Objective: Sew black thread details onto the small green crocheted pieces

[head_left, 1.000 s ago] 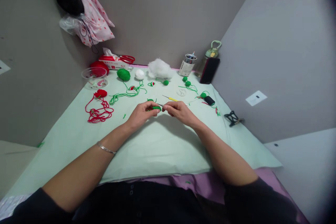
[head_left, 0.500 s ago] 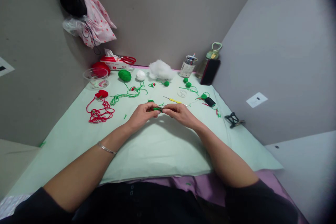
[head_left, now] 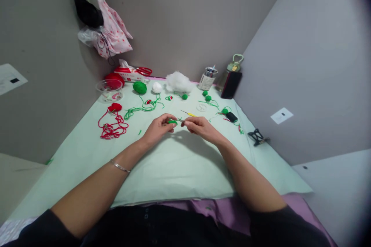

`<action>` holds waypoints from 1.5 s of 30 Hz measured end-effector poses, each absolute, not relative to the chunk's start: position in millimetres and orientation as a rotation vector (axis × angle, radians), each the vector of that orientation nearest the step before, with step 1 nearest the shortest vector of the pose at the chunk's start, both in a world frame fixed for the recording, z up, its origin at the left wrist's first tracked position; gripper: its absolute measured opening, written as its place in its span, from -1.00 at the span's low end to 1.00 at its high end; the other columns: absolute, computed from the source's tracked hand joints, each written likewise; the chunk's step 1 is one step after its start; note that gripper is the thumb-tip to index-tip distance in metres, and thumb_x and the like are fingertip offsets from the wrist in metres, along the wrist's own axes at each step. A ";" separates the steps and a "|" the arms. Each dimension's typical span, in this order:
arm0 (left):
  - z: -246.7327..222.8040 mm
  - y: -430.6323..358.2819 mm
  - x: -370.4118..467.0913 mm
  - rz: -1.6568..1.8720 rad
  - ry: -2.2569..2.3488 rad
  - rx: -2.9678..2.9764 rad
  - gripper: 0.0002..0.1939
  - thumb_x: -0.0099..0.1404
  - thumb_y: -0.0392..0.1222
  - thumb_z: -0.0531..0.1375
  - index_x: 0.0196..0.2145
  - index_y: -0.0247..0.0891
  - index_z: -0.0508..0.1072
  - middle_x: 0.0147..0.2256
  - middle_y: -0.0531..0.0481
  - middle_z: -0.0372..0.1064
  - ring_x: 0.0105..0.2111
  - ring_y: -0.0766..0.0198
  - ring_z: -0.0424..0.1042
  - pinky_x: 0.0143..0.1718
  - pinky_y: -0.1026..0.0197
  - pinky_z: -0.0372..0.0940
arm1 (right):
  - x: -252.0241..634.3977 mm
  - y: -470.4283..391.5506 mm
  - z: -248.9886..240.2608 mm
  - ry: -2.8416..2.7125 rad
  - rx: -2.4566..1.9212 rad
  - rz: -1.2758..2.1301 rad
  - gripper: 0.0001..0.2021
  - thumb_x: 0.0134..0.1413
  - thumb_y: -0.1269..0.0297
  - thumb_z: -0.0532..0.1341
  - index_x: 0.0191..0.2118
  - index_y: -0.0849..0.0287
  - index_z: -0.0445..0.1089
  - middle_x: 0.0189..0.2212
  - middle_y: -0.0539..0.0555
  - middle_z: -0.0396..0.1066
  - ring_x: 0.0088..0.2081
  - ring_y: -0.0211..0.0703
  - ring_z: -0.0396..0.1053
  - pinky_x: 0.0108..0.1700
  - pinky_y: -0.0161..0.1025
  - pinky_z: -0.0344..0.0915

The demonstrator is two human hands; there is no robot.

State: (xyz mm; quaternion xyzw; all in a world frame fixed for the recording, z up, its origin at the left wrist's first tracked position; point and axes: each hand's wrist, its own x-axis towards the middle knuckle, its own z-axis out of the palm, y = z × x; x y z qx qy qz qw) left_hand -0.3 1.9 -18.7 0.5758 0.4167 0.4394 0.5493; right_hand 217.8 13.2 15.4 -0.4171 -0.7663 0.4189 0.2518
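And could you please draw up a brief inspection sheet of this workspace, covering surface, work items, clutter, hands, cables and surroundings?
Surface: pale green sheet, lightly creased.
Work items: small green piece and slim tool, both in hand; tool type unclear.
Clutter: tangled red yarn, green yarn ball, white stuffing, yellow-handled tool, phone.
Hands: left hand grips the green piece; right hand grips the slim tool, pointing toward it.
Cables: nothing seen on the table.
Surroundings: grey walls; pink dotted bag hanging at the left; white wall plate at the right.
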 end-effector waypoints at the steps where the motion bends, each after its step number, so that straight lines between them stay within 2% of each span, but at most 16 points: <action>1: -19.1 3.1 -0.8 1.066 0.984 1.346 -0.66 0.17 -0.03 0.32 -0.16 -0.25 0.49 -0.32 0.04 0.42 -0.37 0.29 0.43 -0.20 0.19 0.33 | 217.7 10.8 17.3 -2.154 -1.144 1.131 -0.58 0.29 -0.02 0.12 -0.20 0.26 0.52 -0.50 -0.02 0.31 -0.44 -0.29 0.22 -0.38 -0.33 0.14; 4: -20.3 6.7 -2.9 1.106 1.003 1.297 -0.69 0.18 0.00 0.31 -0.21 -0.25 0.48 -0.33 0.05 0.39 -0.38 0.30 0.45 -0.21 0.20 0.33 | 215.2 -3.7 28.3 -2.417 -1.184 0.979 -0.64 0.27 0.03 0.18 -0.05 0.21 0.51 -0.27 0.11 0.50 -0.26 -0.16 0.40 -0.20 -0.25 0.28; 6: -20.9 8.3 -3.9 1.111 0.997 1.269 -0.70 0.17 0.02 0.31 -0.25 -0.25 0.47 -0.32 0.06 0.38 -0.38 0.30 0.45 -0.22 0.19 0.33 | 214.9 -13.3 39.5 -2.582 -1.190 0.828 -0.60 0.26 0.03 0.20 0.08 0.15 0.46 -0.04 0.19 0.49 -0.10 -0.04 0.44 -0.08 -0.17 0.31; 8: -21.2 8.4 -4.1 1.102 0.986 1.267 -0.70 0.17 0.02 0.32 -0.27 -0.24 0.47 -0.32 0.06 0.37 -0.38 0.29 0.46 -0.23 0.20 0.33 | 219.4 -12.9 51.2 -2.668 -1.195 0.753 -0.57 0.26 0.00 0.19 0.13 0.11 0.44 0.05 0.21 0.46 -0.01 0.02 0.44 -0.02 -0.13 0.32; 11: -20.6 6.4 -2.7 1.073 0.992 1.285 -0.72 0.17 0.01 0.32 -0.27 -0.24 0.48 -0.34 0.07 0.37 -0.37 0.29 0.45 -0.23 0.22 0.31 | 241.1 19.6 60.0 -2.545 -1.293 0.778 -0.59 0.25 -0.01 0.20 0.07 0.12 0.48 -0.04 0.17 0.54 -0.07 -0.03 0.49 -0.03 -0.16 0.35; 13: -19.5 4.7 -1.3 1.058 1.000 1.285 -0.73 0.19 0.01 0.31 -0.26 -0.23 0.48 -0.35 0.07 0.36 -0.36 0.27 0.46 -0.22 0.22 0.30 | 266.9 59.9 57.4 -2.283 -1.459 0.721 -0.61 0.22 0.05 0.24 0.06 0.16 0.47 -0.07 0.15 0.56 -0.10 -0.08 0.50 -0.04 -0.21 0.36; 15: -17.9 3.4 -0.2 1.051 1.008 1.280 -0.72 0.20 0.02 0.30 -0.25 -0.23 0.49 -0.35 0.06 0.36 -0.35 0.26 0.46 -0.21 0.20 0.31 | 298.7 104.7 51.0 -1.824 -1.747 0.467 -0.61 0.10 0.15 0.35 0.03 0.18 0.48 -0.07 0.13 0.56 -0.09 -0.12 0.50 -0.03 -0.28 0.36; 17: -16.4 2.7 0.3 1.046 1.019 1.270 -0.71 0.21 0.03 0.29 -0.25 -0.24 0.48 -0.33 0.05 0.36 -0.35 0.25 0.46 -0.20 0.19 0.31 | 331.6 144.6 44.3 -1.598 -1.874 0.328 -0.59 0.18 0.18 0.27 0.08 0.29 0.41 0.00 0.24 0.51 -0.02 -0.07 0.48 0.00 -0.25 0.35; 19: -15.7 2.5 0.2 1.035 1.037 1.261 -0.70 0.21 0.04 0.29 -0.24 -0.24 0.49 -0.32 0.04 0.37 -0.34 0.24 0.47 -0.20 0.18 0.31 | 361.2 174.8 38.3 -1.421 -1.973 0.238 -0.57 0.19 0.16 0.25 0.06 0.38 0.39 -0.02 0.34 0.49 -0.02 0.02 0.47 0.00 -0.17 0.36; 23: -16.0 2.0 0.0 0.991 1.064 1.251 -0.71 0.24 0.05 0.27 -0.21 -0.21 0.49 -0.32 0.04 0.39 -0.33 0.23 0.48 -0.22 0.21 0.30 | 398.5 212.9 24.3 -1.168 -2.110 0.119 -0.44 0.02 0.08 0.38 0.02 0.43 0.37 -0.04 0.45 0.44 0.04 0.20 0.42 0.05 -0.04 0.34; 27: -15.2 0.6 1.2 0.957 1.057 1.244 -0.73 0.24 0.04 0.27 -0.24 -0.20 0.50 -0.35 0.03 0.39 -0.35 0.24 0.46 -0.25 0.22 0.28 | 404.5 244.2 9.8 -1.067 -2.149 0.070 -0.21 -0.12 0.04 0.46 0.15 0.45 0.25 0.13 0.54 0.29 0.20 0.25 0.27 0.21 -0.01 0.20; 31: -16.3 0.8 2.8 0.936 1.044 1.206 -0.74 0.21 0.02 0.30 -0.26 -0.20 0.50 -0.36 0.01 0.41 -0.36 0.22 0.46 -0.28 0.21 0.29 | 397.4 267.0 0.3 -0.941 -2.182 0.041 -0.09 -0.13 0.01 0.45 0.25 0.39 0.14 0.21 0.57 0.17 0.25 0.33 0.18 0.23 0.10 0.14; 34: -18.7 1.2 3.2 0.920 1.044 1.186 -0.76 0.23 0.01 0.29 -0.25 -0.19 0.49 -0.35 0.02 0.40 -0.35 0.23 0.46 -0.26 0.22 0.29 | 395.9 272.7 -3.4 -0.864 -2.205 0.022 -0.08 -0.14 0.03 0.45 0.29 0.27 0.10 0.24 0.51 0.13 0.27 0.36 0.13 0.22 0.16 0.12; 40: -15.8 -0.9 3.8 0.899 1.022 1.166 -0.76 0.23 0.01 0.29 -0.27 -0.20 0.48 -0.35 0.03 0.39 -0.35 0.24 0.45 -0.26 0.22 0.30 | 399.3 270.1 -3.6 -0.853 -2.174 0.026 -0.09 -0.20 0.02 0.49 0.28 0.15 0.16 0.24 0.40 0.17 0.24 0.27 0.18 0.21 0.09 0.14; 45: -13.8 1.2 2.5 0.922 1.025 1.150 -0.72 0.21 0.02 0.30 -0.24 -0.22 0.47 -0.34 0.01 0.39 -0.37 0.26 0.44 -0.28 0.23 0.28 | 393.6 262.5 2.2 -0.911 -2.209 0.056 -0.15 -0.07 0.07 0.44 0.26 0.35 0.14 0.24 0.56 0.15 0.25 0.33 0.18 0.21 0.12 0.15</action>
